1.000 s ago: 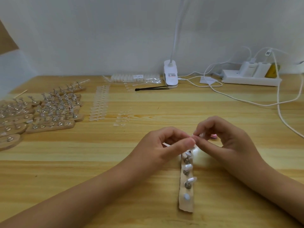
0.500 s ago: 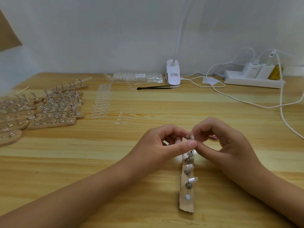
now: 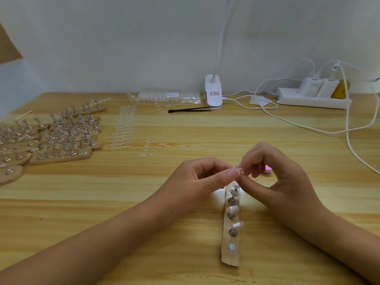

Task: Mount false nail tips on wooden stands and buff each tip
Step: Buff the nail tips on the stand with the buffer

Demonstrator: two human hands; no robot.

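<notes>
A narrow wooden stand lies lengthwise on the table in front of me, with metal pegs and several pale nail tips mounted along it. Just above its far end my left hand and my right hand meet fingertip to fingertip. Between them they pinch one small clear nail tip, my left thumb pressed against it and my right fingers curled over it. Most of that tip is hidden by the fingers. A pink buffer peeks out behind my right hand.
Many wooden stands with pegs and tips crowd the left side. Strips of loose clear tips and a few scattered tips lie mid-left. At the back are a bagged tip pack, a clip lamp, black tweezers, a power strip and trailing white cables.
Both hands have stayed joined above the stand's far end, with the fingers shifting slightly around the small tip. The stand has not moved.
</notes>
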